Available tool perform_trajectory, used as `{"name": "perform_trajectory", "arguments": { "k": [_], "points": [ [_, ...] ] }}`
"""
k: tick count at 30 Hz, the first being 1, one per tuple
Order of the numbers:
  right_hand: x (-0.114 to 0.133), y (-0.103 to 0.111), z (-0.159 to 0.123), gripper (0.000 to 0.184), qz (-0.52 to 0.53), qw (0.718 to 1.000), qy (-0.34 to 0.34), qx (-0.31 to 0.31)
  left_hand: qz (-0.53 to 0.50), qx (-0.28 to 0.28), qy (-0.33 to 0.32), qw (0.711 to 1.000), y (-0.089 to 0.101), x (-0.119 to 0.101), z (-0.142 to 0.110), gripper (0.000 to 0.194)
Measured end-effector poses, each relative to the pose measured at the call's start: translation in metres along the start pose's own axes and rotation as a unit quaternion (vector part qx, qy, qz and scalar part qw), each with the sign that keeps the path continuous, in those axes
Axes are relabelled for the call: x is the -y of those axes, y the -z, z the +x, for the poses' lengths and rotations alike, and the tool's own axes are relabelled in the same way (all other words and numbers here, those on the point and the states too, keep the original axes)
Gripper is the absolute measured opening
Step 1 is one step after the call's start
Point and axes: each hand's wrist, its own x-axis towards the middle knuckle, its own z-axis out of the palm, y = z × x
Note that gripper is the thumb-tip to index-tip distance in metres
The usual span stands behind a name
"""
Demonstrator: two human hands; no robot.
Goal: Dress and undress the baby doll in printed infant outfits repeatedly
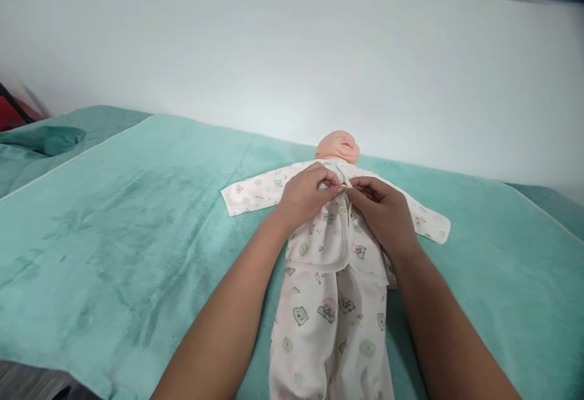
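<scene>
A baby doll (338,146) lies on its back on a teal towel (137,217), head toward the wall. It wears a white printed top (255,190) with sleeves spread out and matching trousers (328,327). My left hand (306,195) pinches the left front edge of the top at the doll's chest. My right hand (383,211) pinches the opposite edge, fingertips meeting the left hand's just under the doll's neck. Both hands are closed on the fabric.
A white wall (292,53) runs behind the doll. The towel covers a padded surface, with a folded teal cloth (45,140) at the far left and something red (11,114) at the left edge.
</scene>
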Motion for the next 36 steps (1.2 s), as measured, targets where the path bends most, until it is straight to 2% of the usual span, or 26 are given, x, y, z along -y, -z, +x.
{"name": "perform_trajectory", "arguments": {
  "k": [5,13,17,20,26,31,36],
  "points": [
    [0.001,0.002,0.001,0.029,-0.033,0.999,0.024,0.033,0.012,0.005,-0.005,1.0,-0.001,0.002,0.001,0.017],
    [0.011,0.001,0.001,0.021,-0.147,0.985,0.07,0.056,-0.022,0.028,-0.018,0.999,0.001,0.001,-0.003,0.025],
    [0.013,0.001,0.001,0.021,-0.208,0.973,0.088,0.057,-0.027,0.029,0.012,0.999,0.001,-0.005,-0.005,0.026],
    [0.013,0.001,0.002,0.022,-0.215,0.971,0.082,0.063,-0.018,0.016,0.05,0.998,-0.002,-0.011,-0.006,0.021],
    [0.009,0.004,0.003,0.027,-0.121,0.984,0.062,0.111,-0.028,-0.034,0.118,0.992,-0.009,-0.015,-0.005,0.006],
    [0.005,0.007,0.004,0.035,0.012,0.989,0.039,0.142,-0.11,-0.023,0.117,0.987,-0.007,-0.014,-0.007,0.004],
    [0.003,0.007,0.006,0.026,0.111,0.987,0.008,0.115,-0.131,-0.023,0.123,0.984,-0.003,-0.011,-0.011,0.008]
  ]
}}
